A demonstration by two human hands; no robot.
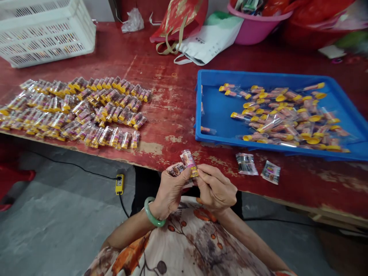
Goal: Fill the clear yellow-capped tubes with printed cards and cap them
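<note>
Close to the table's front edge, my left hand is closed round a small clear tube with a printed wrapper and a yellow end. Tucked in the same hand are more printed slips, partly hidden by the thumb. My right hand pinches at the tube's yellow lower end, thumb and forefinger together. To the right of my hands lie two small stacks of printed slips, one stack beside the other stack.
Rows of wrapped yellow-ended tubes cover the table's left. A blue tray holds many unwrapped tubes. Behind are a white crate, bags and a pink basin. A yellow power socket hangs below the edge.
</note>
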